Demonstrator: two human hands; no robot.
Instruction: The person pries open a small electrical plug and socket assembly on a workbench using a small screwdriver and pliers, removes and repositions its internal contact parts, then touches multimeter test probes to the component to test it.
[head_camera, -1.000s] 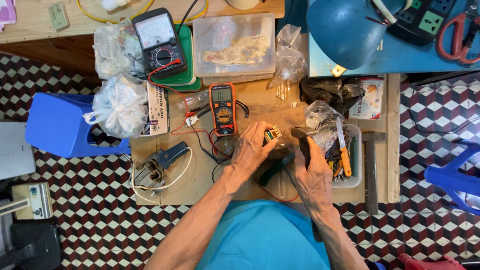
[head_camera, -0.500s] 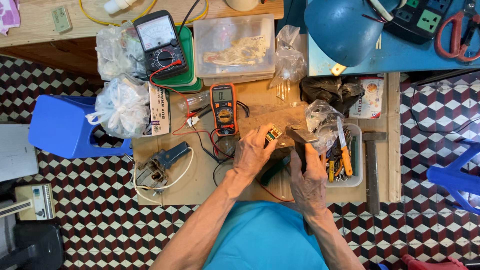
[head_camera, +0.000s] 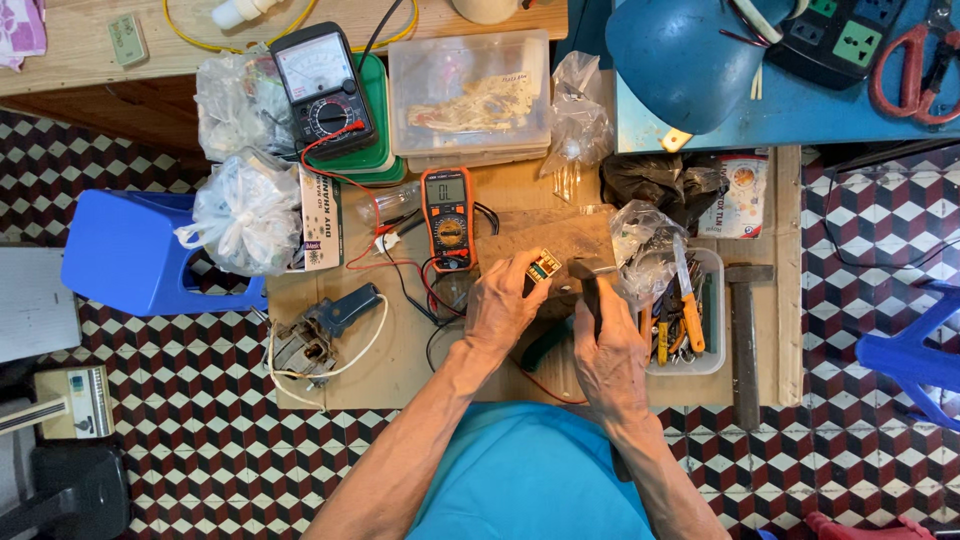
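Left hand pinches small yellow component on wooden block; right hand grips dark tool — best kept steady, tip close, component pressed flat.

A low wooden work table stands on a floor of red, white and dark checked tiles. Take the orange multimeter near its middle as the mark. Just right of it lies a worn wooden block. Above it sits a clear lidded plastic box. To its left rests a knotted white plastic bag. Below and left lies a blue-handled tool with white cable. Far right lies a hammer, with a clear tray of screwdrivers just beside it.
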